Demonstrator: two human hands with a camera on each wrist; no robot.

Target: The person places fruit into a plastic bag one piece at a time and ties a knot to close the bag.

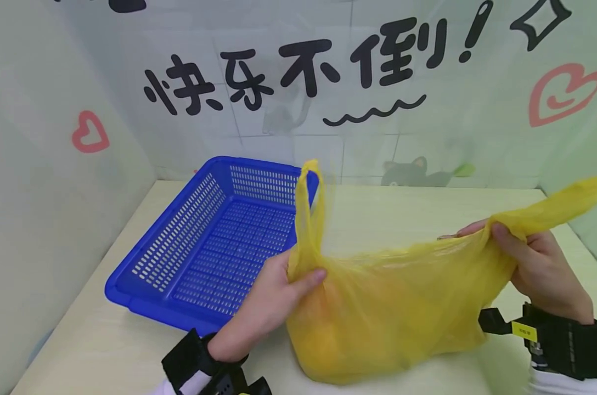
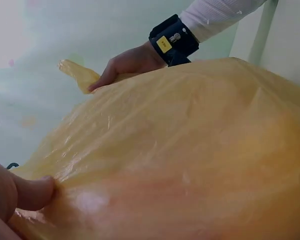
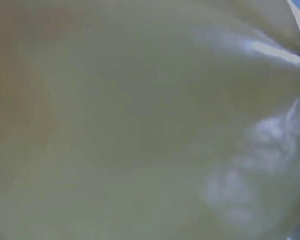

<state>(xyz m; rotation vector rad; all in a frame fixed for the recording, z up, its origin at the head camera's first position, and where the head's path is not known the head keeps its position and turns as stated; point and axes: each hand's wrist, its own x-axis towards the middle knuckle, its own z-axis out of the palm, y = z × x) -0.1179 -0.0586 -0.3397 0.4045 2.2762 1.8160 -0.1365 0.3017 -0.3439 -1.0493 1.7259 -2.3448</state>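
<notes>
A yellow plastic bag (image 1: pixel 397 307) hangs stretched between my two hands, low over the table's front. Rounded orange shapes show faintly through its film on the left side. My left hand (image 1: pixel 283 285) grips the bag just under one handle loop, thumb across the front, and the loop stands up above it. At the other end my right hand (image 1: pixel 540 258) holds the gathered neck, thumb in front, with the second handle trailing off to the right. In the left wrist view the bag (image 2: pixel 190 150) spreads between both hands. Its film (image 3: pixel 140 125) fills the right wrist view, blurred.
A blue plastic basket (image 1: pixel 180 219) with slotted walls stands on the pale table (image 1: pixel 377 214), left of the bag and behind my left forearm. Its slotted bottom shows. Walls with black lettering and pink hearts close off the back and sides.
</notes>
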